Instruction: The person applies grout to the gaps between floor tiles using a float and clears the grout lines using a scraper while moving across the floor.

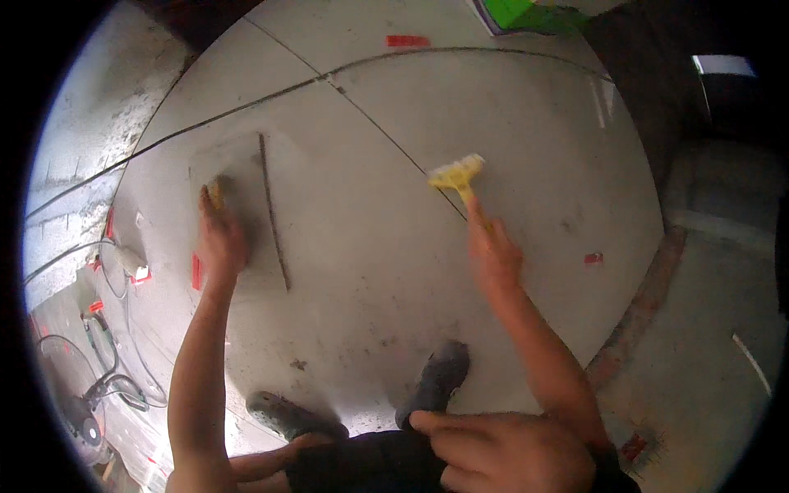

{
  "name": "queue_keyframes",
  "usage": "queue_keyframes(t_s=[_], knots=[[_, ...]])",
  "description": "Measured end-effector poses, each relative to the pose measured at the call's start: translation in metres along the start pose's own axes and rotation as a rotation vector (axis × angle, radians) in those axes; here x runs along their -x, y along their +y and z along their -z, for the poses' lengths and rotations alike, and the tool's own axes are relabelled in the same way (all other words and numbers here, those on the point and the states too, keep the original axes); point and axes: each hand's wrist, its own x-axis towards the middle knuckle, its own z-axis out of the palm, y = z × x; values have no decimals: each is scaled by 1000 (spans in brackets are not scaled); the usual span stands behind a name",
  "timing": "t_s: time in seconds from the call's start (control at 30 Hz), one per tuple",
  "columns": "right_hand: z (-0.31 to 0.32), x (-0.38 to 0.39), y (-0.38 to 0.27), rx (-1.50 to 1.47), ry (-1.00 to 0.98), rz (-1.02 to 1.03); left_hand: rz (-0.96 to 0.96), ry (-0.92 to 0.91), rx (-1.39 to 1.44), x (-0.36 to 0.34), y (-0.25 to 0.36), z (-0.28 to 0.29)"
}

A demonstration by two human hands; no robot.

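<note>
My left hand (222,245) is low over the large grey floor tiles (362,222), left of a long dark strip (271,209). Its fingers are closed on a small yellow sponge-like piece (216,194), mostly hidden behind them. In front of me on the right, my right hand (496,256) grips the handle of a yellow squeegee (462,174) with a wide T-shaped head and a pale edge. That head lies over a thin seam between tiles and is slightly blurred. Whether it touches the floor I cannot tell.
Red pieces (408,41) are scattered on the floor, one (196,271) beside my left hand. My dark shoes (436,378) stand near the bottom. Hoses and a round machine (78,419) are at lower left; a green box (526,15) is at the far edge.
</note>
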Motion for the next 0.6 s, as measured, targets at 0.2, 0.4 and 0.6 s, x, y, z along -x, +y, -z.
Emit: queue_keyframes(t_s=[0.2, 0.4, 0.6], knots=[[5, 5, 0, -75, 39, -20, 119, -73, -33, -1, 5, 12], [9, -22, -10, -198, -52, -94, 109, -48, -12, -1, 13, 4], [17, -22, -2, -550, -166, -290, -10, 48, -142, -3, -23, -1]])
